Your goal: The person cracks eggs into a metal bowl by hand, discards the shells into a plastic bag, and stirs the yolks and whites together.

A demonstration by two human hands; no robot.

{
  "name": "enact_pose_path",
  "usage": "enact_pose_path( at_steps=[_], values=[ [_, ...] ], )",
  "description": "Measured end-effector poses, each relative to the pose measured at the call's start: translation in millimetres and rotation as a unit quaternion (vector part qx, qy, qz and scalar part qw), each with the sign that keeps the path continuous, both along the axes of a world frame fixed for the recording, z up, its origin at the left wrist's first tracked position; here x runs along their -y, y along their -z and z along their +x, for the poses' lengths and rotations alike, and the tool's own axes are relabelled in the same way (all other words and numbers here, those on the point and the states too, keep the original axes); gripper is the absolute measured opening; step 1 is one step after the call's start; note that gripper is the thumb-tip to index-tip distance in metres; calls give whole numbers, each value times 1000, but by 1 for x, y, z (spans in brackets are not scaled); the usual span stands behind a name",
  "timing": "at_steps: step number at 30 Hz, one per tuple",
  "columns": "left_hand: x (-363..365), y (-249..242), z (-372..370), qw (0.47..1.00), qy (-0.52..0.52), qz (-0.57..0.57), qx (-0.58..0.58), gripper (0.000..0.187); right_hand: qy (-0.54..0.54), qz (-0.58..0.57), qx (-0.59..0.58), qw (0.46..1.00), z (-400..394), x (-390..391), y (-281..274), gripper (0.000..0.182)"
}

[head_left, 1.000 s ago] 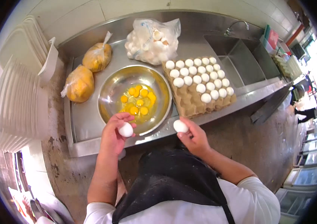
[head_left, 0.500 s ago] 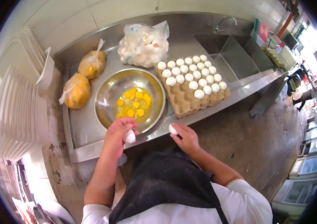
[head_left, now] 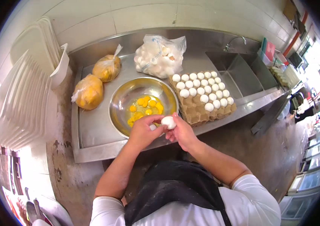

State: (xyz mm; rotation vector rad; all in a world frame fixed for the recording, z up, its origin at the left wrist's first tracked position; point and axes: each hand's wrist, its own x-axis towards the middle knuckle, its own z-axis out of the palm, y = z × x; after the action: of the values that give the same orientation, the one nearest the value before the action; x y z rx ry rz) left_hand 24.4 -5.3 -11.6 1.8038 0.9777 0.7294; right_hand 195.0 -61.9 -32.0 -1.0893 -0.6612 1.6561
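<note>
Several yolks (head_left: pixel 148 112) and clear egg white lie in the wide metal bowl (head_left: pixel 119 98). At its front rim my left hand (head_left: pixel 145 132) is closed around a white egg, partly hidden by the fingers. Touching it on the right, my right hand (head_left: pixel 183 133) holds another white egg (head_left: pixel 168 122) between its fingers. Right of the bowl, a stack of cardboard trays (head_left: pixel 193 115) carries several white eggs (head_left: pixel 192 91), with bare cups at the front left. A clear plastic bag of eggshells (head_left: pixel 160 56) sits behind the bowl.
Two bags of yellow-orange contents (head_left: pixel 88 91) rest left of the bowl on the steel counter (head_left: pixel 94 128). A sink (head_left: pixel 239 71) with a faucet (head_left: pixel 236 40) is at the back right. White plastic trays (head_left: pixel 24 101) stand at the far left.
My hands have come together at the bowl's front rim, each with its egg. The view has shifted, so the counter and bowl appear farther right and slightly lower.
</note>
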Motion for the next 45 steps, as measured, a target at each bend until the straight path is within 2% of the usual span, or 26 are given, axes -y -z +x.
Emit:
enact_pose_path(
  at_steps=[4,12,16,21,23,25,26,28,29,31,35,37,38,39,40,41,42,44,45],
  values=[
    [-1,-2,-2,999,-24,26,7,35,19,25,91,995,-11,-11,-1,45],
    [-20,15,-6,994,-95,40,19,31,-12,38,154,987,-21,-41,11,45],
    [-31,18,-10,995,-98,28,13,31,-37,17,171,984,-23,-53,3,46],
    [-44,29,-14,992,-96,-17,77,32,-42,2,202,979,-24,-64,-2,48],
    [-49,29,-17,993,-94,-20,67,33,-45,-6,211,976,-23,-70,-1,48],
    [-53,29,-20,994,-93,-25,56,33,-93,6,252,963,-17,-77,-1,50],
    [-54,29,-22,995,-92,4,36,33,-94,4,252,963,-14,-83,2,50],
    [-56,22,-25,995,-92,31,15,34,-128,117,361,916,-10,-95,3,50],
    [-56,18,-26,995,-88,41,-1,34,-130,114,360,917,-8,-97,4,50],
    [-58,12,-28,995,-84,50,-17,35,-102,201,456,861,-7,-97,-5,47],
    [-61,10,-27,994,-94,62,-13,43,-92,263,473,836,-6,-102,-11,44],
    [-62,13,-24,993,-101,62,-5,48,-141,93,363,916,-7,-98,-27,40],
    [-60,18,-20,993,-102,45,36,52,-140,92,365,916,-5,-97,-26,40],
    [-58,21,-16,991,-103,30,78,57,-141,14,220,965,-3,-94,-24,38],
    [-53,20,-13,991,-102,32,81,57,-138,-64,70,986,0,-90,-21,35],
    [-47,16,-10,991,-118,38,58,59,-140,-68,27,987,5,-87,-13,33],
    [-42,15,-6,989,-135,44,36,62,-139,-65,33,988,12,-87,-9,33],
    [-39,32,-4,984,-140,84,69,58,-154,-98,-57,982,29,-93,-8,35],
    [-36,39,-5,978,-159,15,133,56,-117,-111,-44,986,35,-99,-12,35]
  ],
)
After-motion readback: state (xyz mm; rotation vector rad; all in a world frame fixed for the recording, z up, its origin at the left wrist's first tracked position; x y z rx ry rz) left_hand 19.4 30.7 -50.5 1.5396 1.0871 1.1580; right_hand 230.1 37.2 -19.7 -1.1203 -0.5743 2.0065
